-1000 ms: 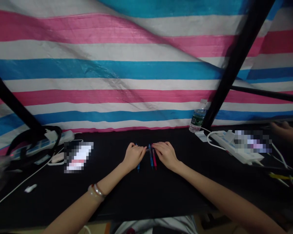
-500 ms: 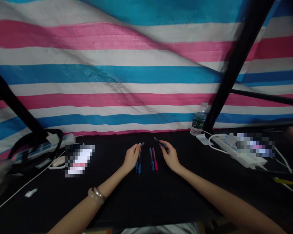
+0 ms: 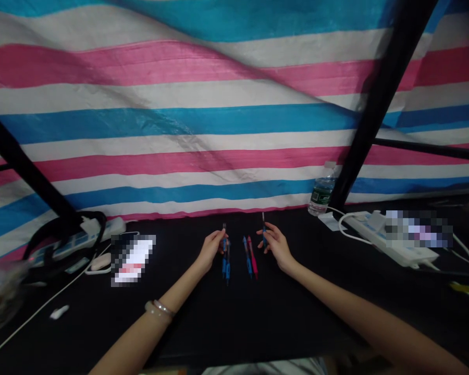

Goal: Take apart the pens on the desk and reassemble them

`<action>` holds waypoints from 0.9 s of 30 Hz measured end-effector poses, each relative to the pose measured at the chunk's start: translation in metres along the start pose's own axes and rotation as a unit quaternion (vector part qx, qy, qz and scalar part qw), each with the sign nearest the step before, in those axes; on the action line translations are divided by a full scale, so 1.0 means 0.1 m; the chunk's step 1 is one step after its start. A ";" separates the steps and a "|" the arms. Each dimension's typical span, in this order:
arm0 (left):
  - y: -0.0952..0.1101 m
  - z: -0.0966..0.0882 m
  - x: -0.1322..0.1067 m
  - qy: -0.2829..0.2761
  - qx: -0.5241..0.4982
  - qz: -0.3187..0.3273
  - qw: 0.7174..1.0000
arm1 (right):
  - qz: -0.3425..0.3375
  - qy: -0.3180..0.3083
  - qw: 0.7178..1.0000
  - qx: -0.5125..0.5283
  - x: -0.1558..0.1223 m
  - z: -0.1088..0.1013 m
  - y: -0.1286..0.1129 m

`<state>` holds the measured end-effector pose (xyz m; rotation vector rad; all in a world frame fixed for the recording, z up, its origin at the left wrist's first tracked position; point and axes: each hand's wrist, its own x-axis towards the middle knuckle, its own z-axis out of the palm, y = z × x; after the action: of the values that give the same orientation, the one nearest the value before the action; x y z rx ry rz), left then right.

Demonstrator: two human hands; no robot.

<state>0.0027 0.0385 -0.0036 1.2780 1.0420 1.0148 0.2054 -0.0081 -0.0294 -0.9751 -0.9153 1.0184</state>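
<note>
My left hand [image 3: 211, 250] is closed around a blue pen [image 3: 224, 235], holding it upright above the black table [image 3: 234, 312]. My right hand [image 3: 276, 246] pinches another blue pen [image 3: 263, 229], also upright. Between the hands, a blue pen [image 3: 247, 256] and a red pen [image 3: 253, 257] lie side by side on the table. Blue pens [image 3: 226, 266] lie just under my left hand. A bracelet sits on my left wrist [image 3: 159, 309].
A water bottle [image 3: 320, 195] stands at the back right beside a black pole [image 3: 379, 104]. A white power strip [image 3: 391, 245] with cables lies at the right. A phone [image 3: 133, 258], a second power strip [image 3: 78, 237] and black headphones [image 3: 62, 234] lie at the left. A striped tarp hangs behind.
My hands were together over the pens, then moved apart, each lifting a pen. The two held pens have turned from slanted to upright.
</note>
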 end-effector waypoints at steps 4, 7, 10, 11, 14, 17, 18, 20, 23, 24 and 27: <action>0.04 -0.01 -0.01 0.001 -0.016 -0.014 1.000 | 0.014 0.016 1.000 0.007 0.01 -0.01 -0.02; 0.05 -0.02 -0.02 -0.002 -0.022 -0.014 1.000 | 0.016 0.025 1.000 0.004 0.01 -0.01 -0.03; 0.05 -0.03 -0.02 -0.022 -0.022 -0.007 0.999 | 0.012 0.027 1.000 -0.005 0.01 0.00 -0.03; 0.05 -0.04 -0.02 -0.028 -0.022 -0.007 0.999 | 0.012 0.026 1.000 -0.010 0.01 0.00 -0.03; 0.04 -0.04 -0.02 -0.037 -0.025 -0.004 0.999 | 0.014 0.025 0.999 -0.028 0.01 0.01 -0.03; 0.03 -0.05 0.00 -0.039 -0.026 0.000 0.999 | 0.007 0.033 0.999 -0.041 0.01 0.01 -0.03; 0.03 -0.05 0.00 -0.041 -0.026 0.001 0.999 | 0.006 0.036 0.998 -0.043 0.01 0.01 -0.04; 0.04 -0.05 0.01 -0.044 -0.028 0.000 0.999 | 0.010 0.040 0.998 -0.041 0.01 0.01 -0.04; 0.04 -0.05 0.00 -0.050 -0.027 -0.008 0.998 | 0.020 0.036 0.999 -0.032 0.01 0.00 -0.04; 0.04 -0.04 0.00 -0.055 -0.026 -0.008 0.998 | 0.022 0.035 0.999 -0.030 0.01 -0.01 -0.03; 0.03 -0.04 -0.01 -0.063 -0.014 -0.001 0.998 | 0.024 0.034 0.999 -0.035 0.01 -0.02 -0.01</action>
<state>-0.0016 0.0384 -0.0009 1.3004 0.9308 0.9315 0.2076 -0.0081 -0.0289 -1.0893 -0.8796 0.9928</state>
